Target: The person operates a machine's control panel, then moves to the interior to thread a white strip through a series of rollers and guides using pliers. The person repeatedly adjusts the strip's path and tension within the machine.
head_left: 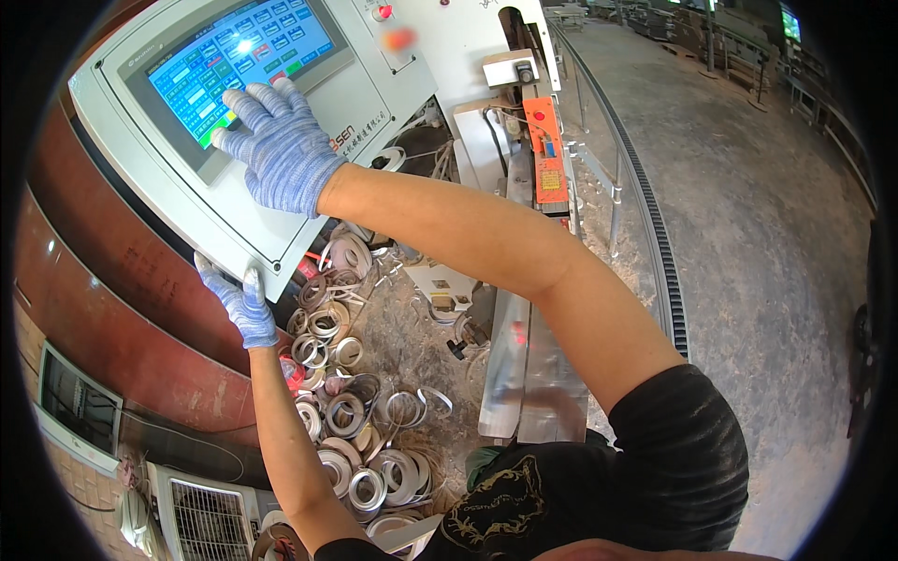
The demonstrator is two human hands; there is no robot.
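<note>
On the touchscreen (238, 58), right hand (278, 145) presses, fingers spread; left hand (238, 299) grip pinches the control panel (187, 201) edge.

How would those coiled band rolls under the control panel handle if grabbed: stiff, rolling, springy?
The coiled band rolls look thin and ribbon-like, so probably light and flexible. Several have loose tails hanging out, so they may unwind when lifted. Being round, they could roll if stood on edge; most lie flat in the heap.

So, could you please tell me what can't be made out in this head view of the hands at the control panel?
- Which button the right hand presses: its gloved fingers cover that part of the touchscreen.
- The left hand fingers' far side: hidden behind the panel housing edge.
- The edge-band rolls lower down: covered by the left forearm and black shirt.
- Screen labels: too small, with glare.
</note>
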